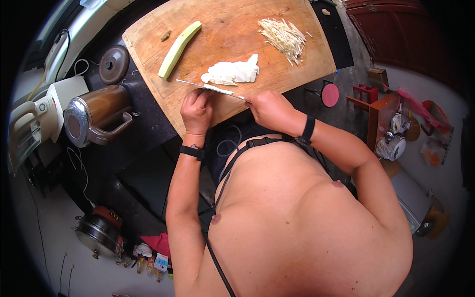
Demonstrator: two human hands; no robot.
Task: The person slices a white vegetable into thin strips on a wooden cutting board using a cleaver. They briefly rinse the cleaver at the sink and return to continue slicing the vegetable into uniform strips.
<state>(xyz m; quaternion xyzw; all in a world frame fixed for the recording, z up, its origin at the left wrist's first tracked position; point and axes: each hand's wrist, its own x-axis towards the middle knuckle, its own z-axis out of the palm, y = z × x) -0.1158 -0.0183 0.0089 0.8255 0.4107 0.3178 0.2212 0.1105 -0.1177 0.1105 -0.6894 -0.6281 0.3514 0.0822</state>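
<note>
On the wooden cutting board (230,37) lies a pile of thin white slices (233,71). My right hand (270,112) is closed on the handle of a kitchen knife (189,82), whose blade is seen nearly edge-on just below the slices. White bits cling along the blade. My left hand (195,111) is at the blade's near side, fingers curled; whether it holds a piece there is hidden. A peeled pale-green vegetable (179,50) lies at the left of the board, with a small brown piece (165,35) beside it. Thin pale shreds (284,39) are heaped at the right.
Left of the board are a brown metal jug (98,115), a round lid (114,64) and a white appliance (55,100) with cords. A lidded pot (98,237) and several bottles stand at lower left. At right are a pink round stool top (330,95) and a wooden table (384,111) bearing items.
</note>
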